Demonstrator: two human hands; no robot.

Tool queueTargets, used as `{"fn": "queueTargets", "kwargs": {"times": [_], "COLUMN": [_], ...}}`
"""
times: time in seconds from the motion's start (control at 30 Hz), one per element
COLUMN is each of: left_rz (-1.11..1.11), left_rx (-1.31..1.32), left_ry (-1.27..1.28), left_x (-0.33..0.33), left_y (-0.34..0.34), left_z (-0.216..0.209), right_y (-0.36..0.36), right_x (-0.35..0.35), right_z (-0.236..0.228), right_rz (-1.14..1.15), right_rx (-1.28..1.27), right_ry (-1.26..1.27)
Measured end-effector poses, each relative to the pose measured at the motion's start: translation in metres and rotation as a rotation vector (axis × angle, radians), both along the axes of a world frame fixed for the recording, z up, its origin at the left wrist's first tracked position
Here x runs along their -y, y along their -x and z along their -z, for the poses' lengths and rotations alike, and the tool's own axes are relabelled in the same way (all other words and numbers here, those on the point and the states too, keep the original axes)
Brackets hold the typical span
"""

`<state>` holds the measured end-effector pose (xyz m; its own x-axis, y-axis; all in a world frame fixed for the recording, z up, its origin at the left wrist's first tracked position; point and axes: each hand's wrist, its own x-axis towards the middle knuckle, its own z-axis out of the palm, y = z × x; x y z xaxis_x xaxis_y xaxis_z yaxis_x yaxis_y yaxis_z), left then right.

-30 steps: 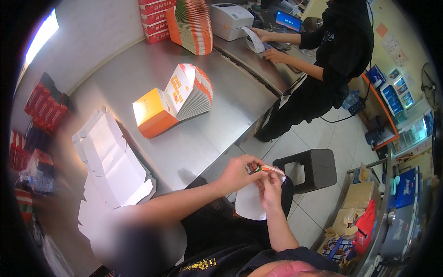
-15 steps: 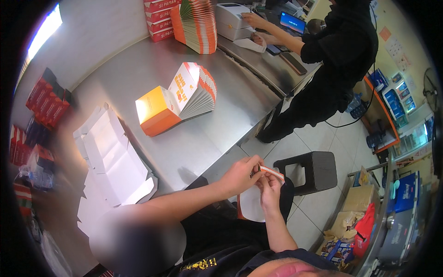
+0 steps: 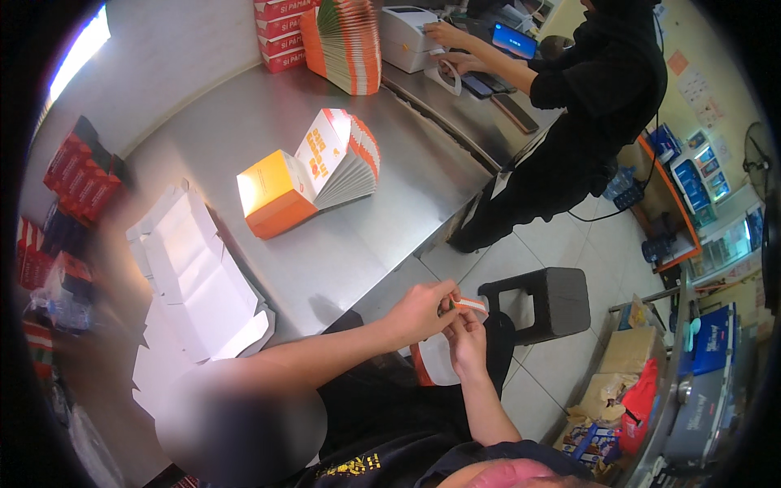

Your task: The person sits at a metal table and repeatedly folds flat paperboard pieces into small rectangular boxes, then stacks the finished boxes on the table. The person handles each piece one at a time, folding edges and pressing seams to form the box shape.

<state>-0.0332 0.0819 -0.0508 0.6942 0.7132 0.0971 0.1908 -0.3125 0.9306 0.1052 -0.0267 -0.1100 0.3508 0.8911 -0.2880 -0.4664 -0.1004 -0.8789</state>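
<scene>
Over my lap, both of my hands hold a paperboard box (image 3: 439,363), white on one face and orange outside, with an orange-and-white striped edge standing up at its far side. My left hand (image 3: 421,311) pinches that striped edge from the left, fingers bent. Just below and to the right, my right hand (image 3: 469,345) grips the same edge between thumb and fingers. The fingers partly hide the fold. On the metal table lie flat white die-cut box blanks (image 3: 199,285), left of my left forearm.
On the metal table (image 3: 342,260) sit a yellow-and-orange box (image 3: 277,195) and fanned folded cartons (image 3: 350,167). Farther back stand more cartons (image 3: 346,49) and red boxes (image 3: 281,37). A co-worker (image 3: 602,81) handles a white label printer (image 3: 411,37). A dark stool (image 3: 561,301) stands at right.
My hands and the box have shifted slightly left, and the striped edge is tilted a little differently. The co-worker's lower hand has moved slightly with a white strip.
</scene>
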Motion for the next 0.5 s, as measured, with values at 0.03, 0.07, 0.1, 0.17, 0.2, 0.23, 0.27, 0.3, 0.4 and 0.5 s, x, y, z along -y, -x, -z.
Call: {"fn": "queueTargets", "kwargs": {"times": [0.03, 0.07, 0.1, 0.17, 0.2, 0.23, 0.27, 0.3, 0.4, 0.5], "left_rz": [0.003, 0.006, 0.004, 0.003, 0.007, 0.012, 0.017, 0.022, 0.035, 0.0], "left_rx": [0.002, 0.005, 0.005, 0.014, 0.017, 0.029, 0.042, 0.054, 0.023, 0.008], "left_ry": [-0.018, -0.036, -0.055, -0.077, -0.087, -0.099, -0.112, -0.125, -0.128, -0.162], "left_x": [0.001, 0.001, 0.0, 0.001, 0.001, 0.002, 0.003, 0.003, 0.004, 0.005], "left_y": [0.0, -0.001, -0.001, -0.001, -0.001, -0.002, -0.003, -0.003, -0.001, -0.002], "left_z": [0.001, 0.002, 0.004, 0.005, 0.006, 0.008, 0.01, 0.009, 0.005, 0.011], "right_y": [-0.001, -0.002, -0.001, 0.001, 0.0, -0.004, -0.007, -0.008, -0.01, -0.007], "right_x": [0.001, 0.002, 0.002, 0.001, 0.001, 0.001, 0.001, 0.002, 0.003, 0.002], "right_z": [0.003, 0.005, 0.005, 0.003, 0.005, 0.009, 0.011, 0.011, 0.014, 0.019], "right_rz": [0.002, 0.003, 0.016, 0.041, 0.047, 0.052, 0.058, 0.045, 0.009, 0.007], "right_rx": [0.008, 0.016, 0.007, -0.012, -0.003, 0.005, 0.014, 0.007, -0.023, -0.063], "right_ry": [-0.006, -0.011, -0.012, -0.013, -0.023, -0.032, -0.042, -0.041, -0.036, -0.022]}}
